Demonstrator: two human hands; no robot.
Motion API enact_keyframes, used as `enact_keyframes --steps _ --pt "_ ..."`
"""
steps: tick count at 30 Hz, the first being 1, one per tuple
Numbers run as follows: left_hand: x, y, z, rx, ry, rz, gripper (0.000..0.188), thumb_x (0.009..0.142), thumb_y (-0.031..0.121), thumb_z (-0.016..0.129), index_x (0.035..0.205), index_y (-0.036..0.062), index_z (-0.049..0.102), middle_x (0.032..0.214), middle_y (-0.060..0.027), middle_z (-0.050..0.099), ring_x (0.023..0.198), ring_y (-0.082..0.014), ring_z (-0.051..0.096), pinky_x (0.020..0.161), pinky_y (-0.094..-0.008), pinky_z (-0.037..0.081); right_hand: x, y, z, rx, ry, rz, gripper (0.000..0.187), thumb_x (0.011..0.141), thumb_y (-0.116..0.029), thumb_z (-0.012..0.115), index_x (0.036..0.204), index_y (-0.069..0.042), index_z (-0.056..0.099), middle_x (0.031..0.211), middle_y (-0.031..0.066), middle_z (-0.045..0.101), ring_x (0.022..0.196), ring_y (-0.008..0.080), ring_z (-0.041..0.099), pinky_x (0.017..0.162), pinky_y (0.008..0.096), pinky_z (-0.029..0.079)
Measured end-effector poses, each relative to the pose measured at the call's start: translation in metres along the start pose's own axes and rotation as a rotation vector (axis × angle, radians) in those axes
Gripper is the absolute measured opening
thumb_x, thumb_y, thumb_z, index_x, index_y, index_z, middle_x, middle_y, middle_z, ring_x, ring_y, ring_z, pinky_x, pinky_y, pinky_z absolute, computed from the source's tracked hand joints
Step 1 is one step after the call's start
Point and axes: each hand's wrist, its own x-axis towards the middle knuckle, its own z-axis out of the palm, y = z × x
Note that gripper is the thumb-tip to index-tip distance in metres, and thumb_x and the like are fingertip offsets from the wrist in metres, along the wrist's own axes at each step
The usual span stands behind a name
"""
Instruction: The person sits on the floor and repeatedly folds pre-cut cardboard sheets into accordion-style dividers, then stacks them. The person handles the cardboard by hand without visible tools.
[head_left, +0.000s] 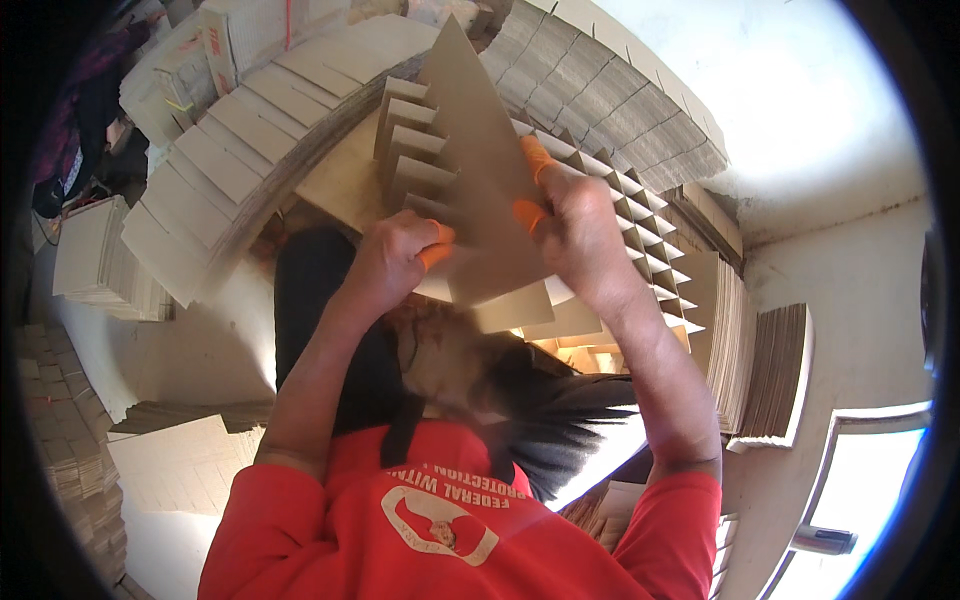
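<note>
My right hand (570, 222) grips a brown cardboard strip (485, 190) by its right edge, with orange finger covers on two fingers. The strip tilts up and away from me, blurred at its lower part. At its lower left edge, my left hand (400, 252) is closed with its orange-covered fingertips against the cardboard. Behind and beneath the strip stands a partly assembled cardboard divider grid (640, 215) of crossed slotted strips. The strip hides the grid's middle; upright pieces (415, 140) show on its left.
Slotted cardboard strips are stacked in a long row (235, 150) at left and another row (600, 85) at the back. More stacks lean by the right wall (775, 375) and lie at the lower left (175, 465). A bundle (105, 260) stands at far left.
</note>
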Motion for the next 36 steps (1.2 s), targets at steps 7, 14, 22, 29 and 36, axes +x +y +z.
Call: enact_keyframes --steps 7,14,22,29,36 --pt "0.002 0.009 0.0 -0.008 -0.013 0.038 0.012 0.075 0.005 0.074 0.086 0.0026 0.07 0.078 -0.0139 0.066 0.076 -0.0317 0.063 0.068 -0.0411 0.052 -0.008 0.014 0.033 -0.13 -0.024 -0.103 0.019 0.07 0.009 0.065 0.088 0.009 0.058 0.073 0.023 0.063 0.069 0.0375 0.065 0.061 0.0404 0.052" --pt "-0.001 0.01 -0.002 0.034 -0.002 0.01 0.009 0.076 0.004 0.073 0.084 0.0025 0.069 0.077 -0.0133 0.065 0.076 -0.0322 0.062 0.067 -0.0425 0.051 -0.015 -0.002 0.035 -0.042 0.01 -0.074 0.058 0.07 0.009 0.061 0.124 0.022 0.043 0.075 0.0221 0.063 0.071 0.0395 0.064 0.061 0.0449 0.053" --pt "0.003 0.008 -0.003 0.07 -0.032 0.015 0.011 0.074 0.005 0.074 0.083 0.0028 0.069 0.076 -0.0129 0.065 0.074 -0.0315 0.06 0.065 -0.0424 0.05 -0.001 0.036 0.08 -0.297 -0.19 -0.063 0.027 0.077 -0.001 0.062 0.102 0.009 0.061 0.08 0.0226 0.065 0.079 0.0402 0.066 0.066 0.0469 0.054" --pt "0.001 0.007 -0.003 0.151 0.006 0.061 0.026 0.071 0.005 0.078 0.096 0.0032 0.07 0.088 -0.0121 0.069 0.081 -0.0295 0.063 0.07 -0.0378 0.052 0.041 0.063 0.044 0.145 -0.353 -0.009 0.034 0.083 -0.013 0.068 0.115 -0.001 0.064 0.087 0.0216 0.069 0.08 0.0374 0.068 0.07 0.0458 0.054" --pt "0.016 0.028 0.001 0.368 -0.153 0.246 0.081 0.066 0.006 0.08 0.141 0.008 0.049 0.142 -0.0139 0.05 0.134 -0.0356 0.042 0.108 -0.0459 0.038 0.002 0.221 -0.006 -0.664 0.308 0.278 0.047 0.092 -0.044 0.063 0.114 -0.003 0.053 0.087 0.0241 0.07 0.083 0.0453 0.066 0.076 0.0471 0.054"
